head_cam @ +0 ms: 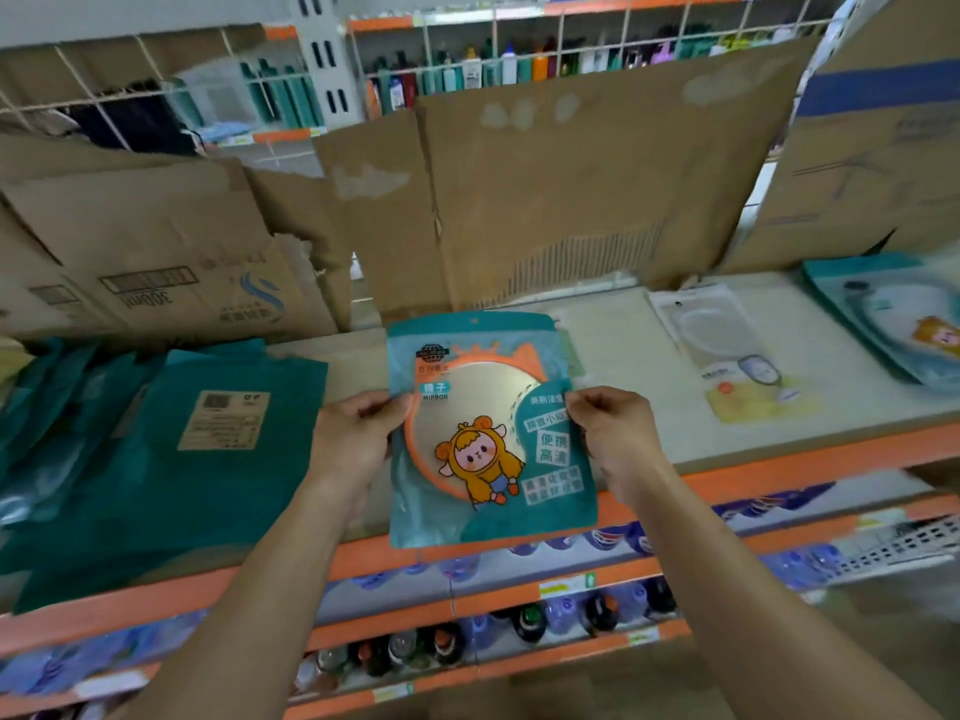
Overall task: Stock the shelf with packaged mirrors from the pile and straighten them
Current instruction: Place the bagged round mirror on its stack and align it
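Note:
A teal packaged mirror (488,433) with an orange rim and a cartoon figure is held face up over the front edge of the pale shelf (634,366). My left hand (358,433) pinches its left edge and my right hand (613,439) pinches its right edge. A pile of teal mirror packs (156,449) lies back side up on the shelf to the left. Another teal mirror pack (893,319) lies face up at the far right.
A clear-and-white pack (727,350) lies on the shelf right of centre. Flattened cardboard boxes (571,189) stand along the back of the shelf. Orange-edged lower shelves (467,605) hold bottles. More bottles fill the far racks behind.

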